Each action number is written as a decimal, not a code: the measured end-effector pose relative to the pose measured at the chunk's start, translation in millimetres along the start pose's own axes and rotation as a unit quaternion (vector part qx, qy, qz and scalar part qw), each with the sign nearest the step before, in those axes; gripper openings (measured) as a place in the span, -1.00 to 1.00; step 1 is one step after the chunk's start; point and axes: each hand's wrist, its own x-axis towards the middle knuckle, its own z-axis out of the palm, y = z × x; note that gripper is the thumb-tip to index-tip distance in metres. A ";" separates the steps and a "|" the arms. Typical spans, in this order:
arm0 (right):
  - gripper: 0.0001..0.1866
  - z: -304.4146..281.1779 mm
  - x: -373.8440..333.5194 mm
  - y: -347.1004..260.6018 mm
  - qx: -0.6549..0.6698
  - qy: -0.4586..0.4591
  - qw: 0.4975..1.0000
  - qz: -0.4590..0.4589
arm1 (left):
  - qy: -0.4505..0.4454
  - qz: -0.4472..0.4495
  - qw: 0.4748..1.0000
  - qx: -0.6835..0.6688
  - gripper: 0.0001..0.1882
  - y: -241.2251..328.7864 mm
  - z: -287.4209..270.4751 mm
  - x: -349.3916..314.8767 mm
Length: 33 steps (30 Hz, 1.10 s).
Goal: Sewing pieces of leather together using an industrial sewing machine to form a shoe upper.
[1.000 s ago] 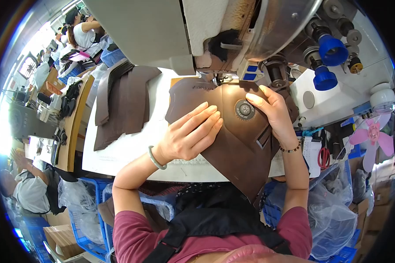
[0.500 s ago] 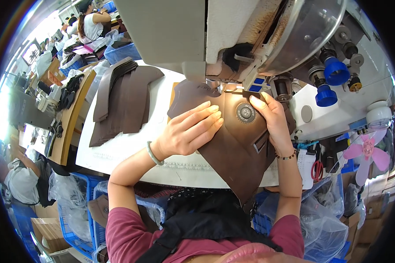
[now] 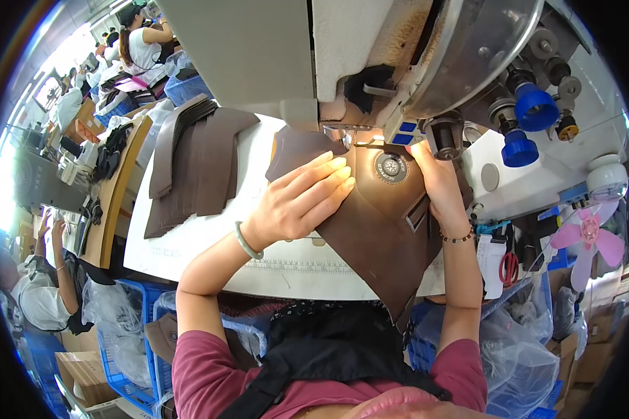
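Under the head of a sewing machine [image 3: 370,91] lies a brown leather-like panel [image 3: 381,230] with a round dark badge [image 3: 391,168] and a small slotted opening. Its pointed lower end hangs over the table's front edge. My left hand [image 3: 297,199] rests on the panel's left part, fingers straight and side by side, pressing from above. At the panel's right edge, close to the lit needle area, my right hand [image 3: 437,178] grips the material. Its fingertips are partly hidden by the machine. A darker curved piece [image 3: 300,153] lies beyond my left fingers.
Stacked brown pieces [image 3: 199,164] lie on the white table [image 3: 189,255] at left. Blue knobs [image 3: 536,108] project at upper right. Red-handled scissors [image 3: 509,269] and a pink fan [image 3: 588,237] are at right. Blue baskets [image 3: 122,335] stand below; a co-worker [image 3: 45,293] sits far left.
My right hand has moved slightly up toward the machine head, and its thumb is now more covered. The panel has shifted slightly with it. At far left, the co-worker's hands have risen.
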 end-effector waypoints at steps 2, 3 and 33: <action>-0.76 5.1 -1.2 -2.8 -0.022 0.036 0.999 -0.003 | 0.003 0.001 1.000 -0.001 -0.73 -1.4 0.3 0.0; -0.76 4.3 0.2 -1.2 -0.025 0.036 0.999 -0.005 | 0.006 0.001 1.000 -0.002 -0.73 -2.2 0.3 -0.3; -0.70 -28.7 1.9 -0.6 -0.061 -0.053 0.997 0.011 | -0.004 -0.148 0.988 -0.035 -0.63 6.3 -12.9 12.2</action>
